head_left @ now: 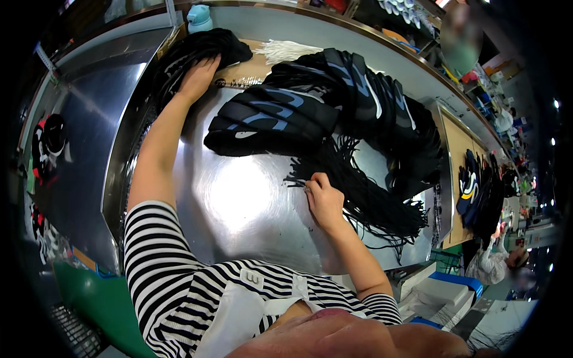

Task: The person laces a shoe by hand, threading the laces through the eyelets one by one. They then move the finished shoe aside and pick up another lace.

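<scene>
My left hand (200,79) reaches to the back left and lies on a pile of black fabric pieces (236,49), its fingers stretched over them. Closer to me, my right hand (326,201) is closed in a pinch on the end of a black cord. That cord belongs to a loose bundle of thin black cords (373,200) spread over the shiny metal tabletop (197,221). Behind it curves a long row of stacked black fabric pieces (280,116) with blue and white curved stripes, overlapping one another.
A bundle of white cords (289,51) lies at the back beside brown cardboard. A light blue bottle (199,19) stands at the back left. More dark pieces (471,191) lie on a board at the right. A metal panel (89,143) stands on the left. Another person (492,262) sits farther right.
</scene>
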Tool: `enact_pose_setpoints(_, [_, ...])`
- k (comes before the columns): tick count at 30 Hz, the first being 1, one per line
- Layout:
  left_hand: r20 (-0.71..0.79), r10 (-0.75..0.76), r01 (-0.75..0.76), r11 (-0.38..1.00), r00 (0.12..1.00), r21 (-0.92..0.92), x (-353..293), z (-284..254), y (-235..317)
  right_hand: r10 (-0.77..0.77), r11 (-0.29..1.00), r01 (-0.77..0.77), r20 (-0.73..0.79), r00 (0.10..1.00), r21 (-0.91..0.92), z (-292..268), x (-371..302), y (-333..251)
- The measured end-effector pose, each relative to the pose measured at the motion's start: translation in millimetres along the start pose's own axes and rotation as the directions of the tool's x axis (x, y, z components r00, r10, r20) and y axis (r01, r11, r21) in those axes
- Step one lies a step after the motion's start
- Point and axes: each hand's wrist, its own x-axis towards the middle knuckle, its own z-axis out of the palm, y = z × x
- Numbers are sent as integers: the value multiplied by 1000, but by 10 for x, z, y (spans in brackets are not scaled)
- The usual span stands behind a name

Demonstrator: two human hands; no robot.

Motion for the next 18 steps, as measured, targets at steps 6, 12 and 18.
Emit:
enact_pose_setpoints(6, [185, -252, 275, 955, 950, -115, -251, 204, 146, -71, 997, 70, -33, 997, -33, 60, -1, 84])
enact_pose_setpoints(12, [47, -436, 273, 472, 899, -839, -635, -758, 754, 50, 972, -9, -167, 985, 236, -219, 21, -147])
enact_pose_setpoints(18, [115, -459, 386, 556, 881, -737, -1421, -987, 1376, 6, 234, -143, 146, 989, 962, -793, 165, -1044])
